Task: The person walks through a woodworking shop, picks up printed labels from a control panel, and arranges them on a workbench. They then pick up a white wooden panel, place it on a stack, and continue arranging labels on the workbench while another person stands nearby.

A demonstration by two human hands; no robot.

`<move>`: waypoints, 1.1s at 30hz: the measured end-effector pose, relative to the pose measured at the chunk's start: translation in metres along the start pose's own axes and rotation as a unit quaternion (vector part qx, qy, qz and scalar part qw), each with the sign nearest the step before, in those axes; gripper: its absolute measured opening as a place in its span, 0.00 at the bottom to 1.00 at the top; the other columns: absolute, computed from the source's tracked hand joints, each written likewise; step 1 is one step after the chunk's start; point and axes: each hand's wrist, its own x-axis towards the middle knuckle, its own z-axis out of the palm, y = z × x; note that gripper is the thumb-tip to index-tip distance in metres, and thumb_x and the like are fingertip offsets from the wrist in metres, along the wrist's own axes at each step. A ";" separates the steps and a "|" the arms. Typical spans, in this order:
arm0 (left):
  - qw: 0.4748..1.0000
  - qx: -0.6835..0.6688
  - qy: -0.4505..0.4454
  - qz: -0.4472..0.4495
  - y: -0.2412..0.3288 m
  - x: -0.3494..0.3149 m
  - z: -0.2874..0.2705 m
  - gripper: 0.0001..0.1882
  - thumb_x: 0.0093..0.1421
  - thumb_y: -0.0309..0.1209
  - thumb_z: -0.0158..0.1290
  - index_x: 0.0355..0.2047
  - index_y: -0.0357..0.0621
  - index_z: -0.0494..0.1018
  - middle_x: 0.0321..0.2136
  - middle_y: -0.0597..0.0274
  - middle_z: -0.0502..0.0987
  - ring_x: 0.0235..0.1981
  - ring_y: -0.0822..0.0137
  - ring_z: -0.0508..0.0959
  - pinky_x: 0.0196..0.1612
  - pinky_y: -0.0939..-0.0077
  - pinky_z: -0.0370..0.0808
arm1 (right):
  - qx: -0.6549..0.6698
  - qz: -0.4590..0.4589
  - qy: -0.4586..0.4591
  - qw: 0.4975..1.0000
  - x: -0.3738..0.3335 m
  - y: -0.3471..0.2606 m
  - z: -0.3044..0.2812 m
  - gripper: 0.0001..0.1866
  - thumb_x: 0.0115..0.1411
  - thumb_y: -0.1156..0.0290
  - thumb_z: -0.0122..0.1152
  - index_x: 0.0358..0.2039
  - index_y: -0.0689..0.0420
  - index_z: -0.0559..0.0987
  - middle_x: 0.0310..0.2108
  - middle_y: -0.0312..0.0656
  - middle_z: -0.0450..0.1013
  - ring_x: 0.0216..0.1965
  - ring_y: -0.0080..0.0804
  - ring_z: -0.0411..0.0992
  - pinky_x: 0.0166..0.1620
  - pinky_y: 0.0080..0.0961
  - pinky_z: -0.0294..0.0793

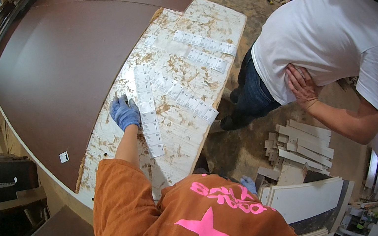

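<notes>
Running lengthwise near to far, one label strip (148, 110) lies beside the left hand (125, 112) — grip unclear.

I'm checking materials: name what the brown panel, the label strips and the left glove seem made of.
Brown panel: likely coated board, satin, from its smooth, even sheen; core uncertain.
Label strips: probably paper, thin, flat and white; finish unclear.
Left glove: apparently fabric, matte, snug round the fingers; possibly coated.

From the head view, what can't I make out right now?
All in the head view:
- Whether the left hand grips anything: its own back hides that.
- Most of the right hand: behind the orange shirt.
- Print on the label strips: too small.
- The co-worker's head: cut off by the upper edge.
</notes>
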 end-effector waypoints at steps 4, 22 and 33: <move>1.000 0.007 -0.011 -0.009 0.001 0.000 -0.003 0.19 0.56 0.40 0.53 0.47 0.49 0.73 0.55 0.48 0.67 0.59 0.48 0.62 0.62 0.55 0.55 | 0.031 0.000 -0.012 0.999 0.003 0.006 0.000 0.20 0.57 0.66 0.62 0.48 0.63 0.76 0.44 0.42 0.75 0.45 0.30 0.71 0.52 0.26 0.69; 1.000 0.024 -0.009 -0.002 0.000 -0.001 -0.001 0.19 0.56 0.41 0.53 0.47 0.50 0.73 0.55 0.50 0.66 0.59 0.49 0.61 0.61 0.55 0.56 | -0.102 -0.011 -0.003 0.995 -0.012 -0.023 -0.002 0.20 0.57 0.64 0.62 0.47 0.61 0.77 0.46 0.45 0.75 0.49 0.34 0.71 0.54 0.26 0.67; 1.000 0.014 -0.017 -0.008 -0.001 0.001 -0.001 0.19 0.56 0.41 0.53 0.47 0.50 0.73 0.55 0.50 0.66 0.60 0.49 0.61 0.62 0.55 0.55 | -0.069 -0.015 -0.006 0.998 -0.009 -0.018 -0.001 0.21 0.57 0.65 0.61 0.49 0.62 0.75 0.46 0.46 0.75 0.48 0.34 0.72 0.53 0.26 0.68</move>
